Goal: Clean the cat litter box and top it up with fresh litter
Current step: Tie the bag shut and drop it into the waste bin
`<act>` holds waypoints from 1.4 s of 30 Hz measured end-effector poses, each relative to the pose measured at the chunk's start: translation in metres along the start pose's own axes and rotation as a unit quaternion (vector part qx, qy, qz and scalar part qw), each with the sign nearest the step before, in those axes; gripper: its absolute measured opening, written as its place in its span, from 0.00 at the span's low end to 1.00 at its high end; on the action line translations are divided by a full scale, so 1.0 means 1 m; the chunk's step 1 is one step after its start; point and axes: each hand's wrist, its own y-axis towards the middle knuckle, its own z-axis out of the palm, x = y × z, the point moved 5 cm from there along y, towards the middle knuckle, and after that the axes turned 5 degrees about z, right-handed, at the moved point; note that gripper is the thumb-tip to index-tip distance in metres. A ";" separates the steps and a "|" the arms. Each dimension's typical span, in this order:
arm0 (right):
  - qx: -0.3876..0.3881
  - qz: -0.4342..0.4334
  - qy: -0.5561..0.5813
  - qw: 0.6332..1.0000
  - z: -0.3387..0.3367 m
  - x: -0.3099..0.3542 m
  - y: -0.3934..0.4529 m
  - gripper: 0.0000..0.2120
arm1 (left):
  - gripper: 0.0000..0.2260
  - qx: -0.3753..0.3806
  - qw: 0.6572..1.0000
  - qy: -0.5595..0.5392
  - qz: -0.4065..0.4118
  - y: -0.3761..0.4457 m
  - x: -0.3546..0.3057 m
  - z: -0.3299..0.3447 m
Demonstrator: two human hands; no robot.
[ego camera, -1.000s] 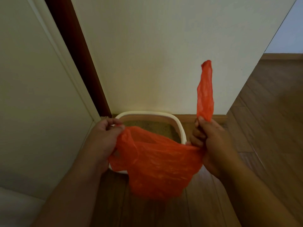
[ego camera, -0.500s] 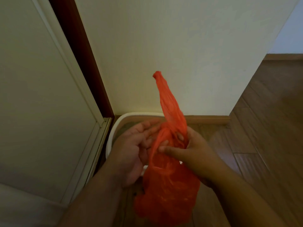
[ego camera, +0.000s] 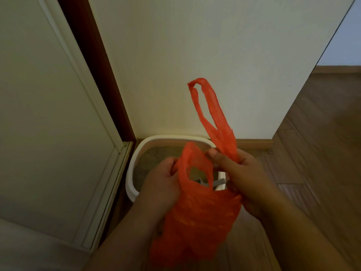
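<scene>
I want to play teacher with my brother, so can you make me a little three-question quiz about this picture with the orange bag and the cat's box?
1. True or false: the left hand and the right hand both hold the orange plastic bag.
2. Where does the white litter box stand?
A. In the corner, against the wall
B. On a table
C. In the middle of the floor
3. Fill in: the bag's long handle loop sticks ____ above the right hand.

Key
1. True: each hand pinches the bag near its top.
2. A: it sits on the wooden floor against the wall, with litter inside.
3. Up.
</scene>
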 end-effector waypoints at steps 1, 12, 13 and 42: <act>0.016 -0.003 -0.019 1.000 0.000 0.002 -0.001 0.19 | 0.06 -0.018 0.999 0.043 0.017 0.000 -0.002 -0.004; 0.045 -0.029 -0.245 0.968 0.018 -0.007 -0.006 0.02 | 0.11 0.002 0.999 0.052 0.012 -0.002 -0.006 -0.002; 0.010 -0.016 -0.187 0.982 0.012 -0.010 -0.003 0.04 | 0.08 0.008 1.000 0.027 -0.010 -0.003 -0.004 -0.001; -0.023 0.140 0.394 0.908 -0.022 -0.028 0.018 0.12 | 0.13 -0.083 0.885 -0.458 -0.023 0.001 -0.012 -0.011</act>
